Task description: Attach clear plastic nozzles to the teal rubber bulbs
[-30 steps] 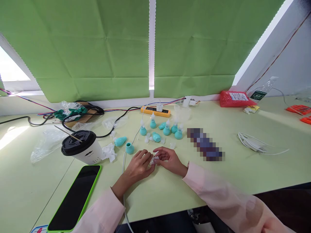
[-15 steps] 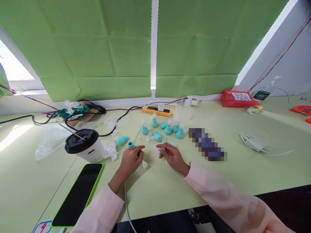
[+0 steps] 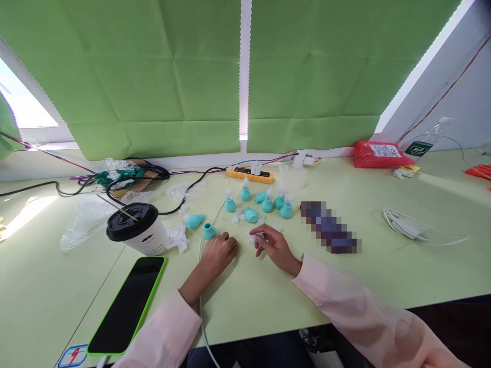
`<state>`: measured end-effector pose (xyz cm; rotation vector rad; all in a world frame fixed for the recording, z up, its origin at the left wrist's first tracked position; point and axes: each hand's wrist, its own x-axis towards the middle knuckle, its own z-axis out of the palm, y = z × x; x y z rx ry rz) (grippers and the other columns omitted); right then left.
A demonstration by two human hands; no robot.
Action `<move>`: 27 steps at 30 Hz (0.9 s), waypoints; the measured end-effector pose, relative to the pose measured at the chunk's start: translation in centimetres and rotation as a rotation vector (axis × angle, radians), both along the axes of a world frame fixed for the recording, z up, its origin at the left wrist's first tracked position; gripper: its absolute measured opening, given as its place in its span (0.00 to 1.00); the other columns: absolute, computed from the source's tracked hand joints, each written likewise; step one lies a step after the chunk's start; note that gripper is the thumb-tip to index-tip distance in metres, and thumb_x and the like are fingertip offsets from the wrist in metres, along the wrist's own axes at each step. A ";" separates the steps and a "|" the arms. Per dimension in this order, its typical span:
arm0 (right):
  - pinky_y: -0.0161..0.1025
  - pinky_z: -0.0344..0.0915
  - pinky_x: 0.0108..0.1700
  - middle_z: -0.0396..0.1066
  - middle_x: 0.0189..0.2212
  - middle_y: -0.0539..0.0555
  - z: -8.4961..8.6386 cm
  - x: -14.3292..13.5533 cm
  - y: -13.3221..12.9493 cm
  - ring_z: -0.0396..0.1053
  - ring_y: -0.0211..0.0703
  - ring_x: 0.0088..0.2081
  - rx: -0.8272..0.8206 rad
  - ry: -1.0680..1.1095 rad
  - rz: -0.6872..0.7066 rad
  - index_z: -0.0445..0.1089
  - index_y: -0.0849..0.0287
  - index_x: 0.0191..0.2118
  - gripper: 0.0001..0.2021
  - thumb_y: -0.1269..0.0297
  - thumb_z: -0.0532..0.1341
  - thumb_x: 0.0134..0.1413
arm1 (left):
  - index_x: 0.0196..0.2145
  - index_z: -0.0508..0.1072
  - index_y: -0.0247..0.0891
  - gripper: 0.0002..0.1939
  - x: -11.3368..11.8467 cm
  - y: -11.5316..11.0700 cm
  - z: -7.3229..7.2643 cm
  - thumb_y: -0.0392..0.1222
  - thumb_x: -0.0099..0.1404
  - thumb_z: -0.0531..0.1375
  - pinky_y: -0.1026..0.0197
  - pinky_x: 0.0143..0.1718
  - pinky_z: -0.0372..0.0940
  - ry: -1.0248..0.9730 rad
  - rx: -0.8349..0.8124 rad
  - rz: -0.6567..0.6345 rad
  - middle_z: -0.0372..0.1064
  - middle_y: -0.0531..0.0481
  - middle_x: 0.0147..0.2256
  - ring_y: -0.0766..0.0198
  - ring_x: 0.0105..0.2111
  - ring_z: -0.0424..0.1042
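Observation:
My left hand (image 3: 220, 251) is low on the table with its fingers curled down and closed; what they hold, if anything, is hidden under them. Just behind it stands an open-mouthed teal squeeze bulb (image 3: 209, 231). Across a small gap, my right hand (image 3: 276, 247) pinches a small clear plastic piece (image 3: 253, 238) between thumb and fingertips. Beyond both hands, several teal bulbs with clear pointed tips stand upright, such as one bulb (image 3: 286, 211) at the right of the group. Other teal bulbs lie on their sides, including one bulb (image 3: 195, 221) at the left.
Left of my hands are a lidded paper cup (image 3: 140, 235) with a stirrer and a green-edged phone (image 3: 128, 306). An orange power strip (image 3: 251, 175) lies behind the bulbs. A blurred-out object (image 3: 329, 228) and a white coiled cable (image 3: 408, 228) are to the right.
My left hand has come down and right, its fingers curling over the spot where a small clear piece lay. My right hand keeps its pinch. The view has shifted slightly.

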<state>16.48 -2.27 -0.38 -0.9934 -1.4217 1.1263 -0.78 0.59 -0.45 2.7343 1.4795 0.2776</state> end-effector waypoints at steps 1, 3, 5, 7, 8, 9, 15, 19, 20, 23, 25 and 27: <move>0.32 0.67 0.21 0.58 0.29 0.51 0.0 0.0 0.1 0.59 0.32 0.25 -0.030 0.028 0.005 0.66 0.58 0.34 0.09 0.61 0.54 0.47 | 0.30 0.71 0.37 0.12 0.0 0.0 -0.1 0.39 0.58 0.48 0.64 0.18 0.49 -0.017 0.004 0.009 0.66 0.46 0.27 0.61 0.24 0.67; 0.32 0.67 0.20 0.58 0.25 0.49 0.0 -0.1 0.2 0.59 0.32 0.24 -0.093 0.082 0.010 0.66 0.59 0.32 0.08 0.62 0.55 0.45 | 0.32 0.71 0.37 0.12 0.1 0.0 -0.2 0.39 0.58 0.48 0.63 0.19 0.52 -0.071 0.035 0.022 0.66 0.46 0.27 0.61 0.25 0.67; 0.32 0.66 0.19 0.58 0.24 0.49 0.0 -0.1 0.3 0.59 0.32 0.23 -0.140 0.119 0.012 0.66 0.60 0.30 0.07 0.63 0.56 0.44 | 0.35 0.70 0.36 0.12 0.2 -0.3 -0.2 0.39 0.58 0.48 0.62 0.22 0.56 -0.168 0.104 0.009 0.66 0.46 0.28 0.61 0.27 0.67; 0.33 0.67 0.20 0.59 0.25 0.49 0.0 -0.2 0.2 0.60 0.32 0.23 -0.166 0.133 0.019 0.66 0.61 0.29 0.07 0.63 0.57 0.43 | 0.38 0.68 0.36 0.12 0.3 -0.6 0.0 0.40 0.58 0.49 0.61 0.26 0.60 -0.301 0.165 -0.052 0.66 0.46 0.29 0.61 0.30 0.66; 0.34 0.67 0.21 0.60 0.26 0.50 0.0 -0.3 0.2 0.60 0.32 0.23 -0.175 0.137 0.028 0.67 0.61 0.29 0.07 0.63 0.57 0.43 | 0.39 0.67 0.35 0.13 0.4 -0.8 0.1 0.41 0.57 0.51 0.61 0.28 0.61 -0.370 0.179 -0.096 0.66 0.46 0.30 0.61 0.31 0.66; 0.34 0.68 0.22 0.61 0.27 0.50 0.0 -0.4 0.1 0.62 0.32 0.24 -0.185 0.141 0.045 0.67 0.61 0.29 0.07 0.64 0.58 0.43 | 0.40 0.66 0.35 0.14 0.6 -1.0 0.3 0.41 0.57 0.52 0.61 0.30 0.61 -0.435 0.179 -0.145 0.66 0.46 0.30 0.61 0.32 0.65; 0.35 0.68 0.24 0.64 0.24 0.49 -0.2 -0.6 0.0 0.65 0.34 0.24 -0.218 0.211 0.101 0.66 0.62 0.28 0.07 0.65 0.61 0.39 | 0.36 0.68 0.36 0.10 1.2 -1.3 0.4 0.39 0.55 0.56 0.62 0.28 0.63 -0.688 0.138 -0.303 0.69 0.48 0.28 0.65 0.29 0.64; 0.36 0.69 0.26 0.66 0.26 0.50 -0.4 -0.5 0.1 0.67 0.36 0.25 -0.251 0.231 0.070 0.67 0.61 0.32 0.12 0.65 0.63 0.37 | 0.34 0.69 0.36 0.08 1.3 -1.2 0.1 0.36 0.53 0.57 0.62 0.29 0.64 -0.789 0.191 -0.360 0.68 0.49 0.27 0.66 0.29 0.64; 0.37 0.69 0.26 0.67 0.25 0.50 -0.4 -0.5 0.1 0.67 0.36 0.25 -0.260 0.219 0.070 0.67 0.62 0.32 0.12 0.65 0.63 0.36 | 0.34 0.69 0.36 0.08 1.2 -1.2 0.0 0.35 0.53 0.57 0.62 0.29 0.64 -0.796 0.202 -0.380 0.68 0.48 0.28 0.66 0.29 0.64; 0.38 0.69 0.27 0.68 0.22 0.50 -0.4 -0.4 0.2 0.67 0.36 0.23 -0.266 0.185 0.085 0.69 0.64 0.28 0.10 0.65 0.64 0.34 | 0.34 0.69 0.36 0.08 1.2 -1.1 -0.4 0.33 0.53 0.57 0.62 0.30 0.64 -0.787 0.220 -0.421 0.67 0.48 0.29 0.66 0.31 0.63; 0.37 0.68 0.27 0.68 0.22 0.50 -0.3 -0.4 0.2 0.67 0.36 0.23 -0.253 0.183 0.089 0.70 0.63 0.27 0.10 0.66 0.65 0.32 | 0.34 0.68 0.36 0.09 1.2 -1.2 -0.7 0.32 0.53 0.57 0.63 0.29 0.64 -0.778 0.232 -0.432 0.66 0.48 0.29 0.67 0.31 0.63; 0.36 0.68 0.26 0.68 0.21 0.49 -0.1 -0.4 0.1 0.66 0.35 0.21 -0.235 0.185 0.092 0.71 0.63 0.27 0.11 0.67 0.66 0.30 | 0.35 0.68 0.37 0.09 1.3 -1.2 -0.9 0.31 0.54 0.56 0.62 0.29 0.63 -0.766 0.246 -0.436 0.65 0.48 0.30 0.66 0.31 0.62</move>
